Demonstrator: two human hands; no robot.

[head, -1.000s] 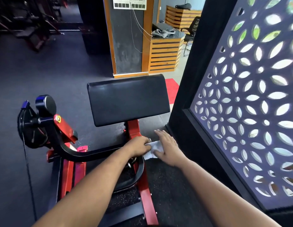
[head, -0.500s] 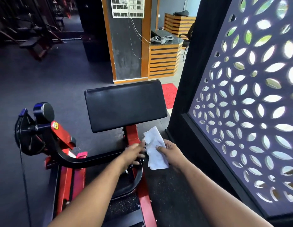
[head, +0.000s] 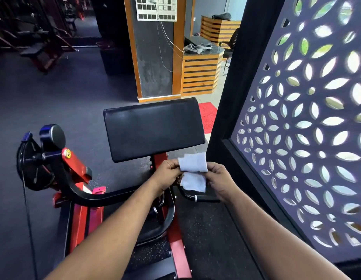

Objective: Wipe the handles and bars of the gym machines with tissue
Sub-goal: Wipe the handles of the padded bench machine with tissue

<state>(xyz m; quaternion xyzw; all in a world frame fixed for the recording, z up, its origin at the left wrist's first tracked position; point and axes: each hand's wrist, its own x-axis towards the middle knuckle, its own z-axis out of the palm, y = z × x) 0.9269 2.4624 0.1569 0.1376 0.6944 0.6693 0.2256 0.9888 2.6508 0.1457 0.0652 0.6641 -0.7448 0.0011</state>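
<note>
Now | tissue (head: 192, 172) off bar (head: 107, 197), folded | left hand (head: 169, 174) + right hand (head: 220, 179) pinching

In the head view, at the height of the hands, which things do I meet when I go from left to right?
Weight plate → red machine arm → left hand → tissue → right hand → patterned screen.

My left hand (head: 169, 173) and right hand (head: 218, 179) covered the side edges of the tissue (head: 193, 171), and I could not tell how many fingers pinched it. Below the tissue, my right wrist hid the far end of the black handle (head: 203, 198). My left forearm crossed the curved black bar (head: 107, 196) left of the tissue. Both elbows were cut off.
</note>
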